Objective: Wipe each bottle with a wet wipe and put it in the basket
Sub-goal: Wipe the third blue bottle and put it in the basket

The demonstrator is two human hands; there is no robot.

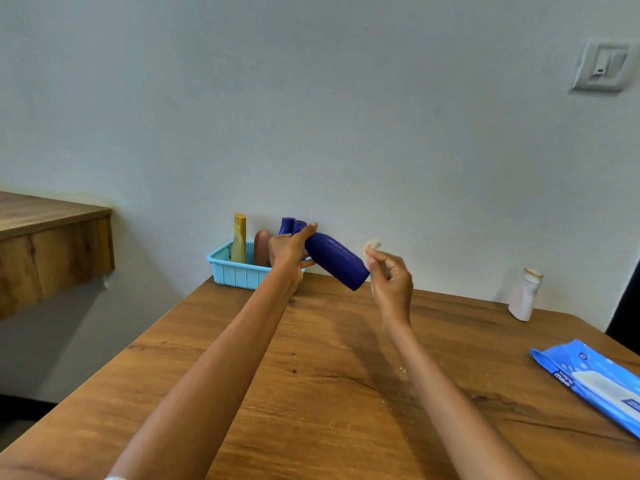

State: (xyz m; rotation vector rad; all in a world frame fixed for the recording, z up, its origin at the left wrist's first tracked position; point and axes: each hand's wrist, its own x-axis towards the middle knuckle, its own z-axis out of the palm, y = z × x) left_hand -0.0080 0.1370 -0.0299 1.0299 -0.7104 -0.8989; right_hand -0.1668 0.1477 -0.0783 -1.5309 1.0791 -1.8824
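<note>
My left hand (289, 251) grips a dark blue bottle (336, 259) near its cap end and holds it tilted above the table, base pointing down to the right. My right hand (389, 271) pinches a small crumpled wet wipe (373, 244) beside the bottle's base. Behind my left hand stands a light blue basket (230, 271) at the table's far edge by the wall. In it stand a yellow bottle (239, 242), a brownish-pink bottle (262, 247) and another dark blue bottle (286, 226). A white bottle (524, 294) with a gold-rimmed top stands alone at the far right.
A blue pack of wet wipes (595, 382) lies at the right edge of the wooden table (329, 393). A wooden shelf (52, 244) juts from the wall at the left. A wall switch (604, 64) is at the upper right.
</note>
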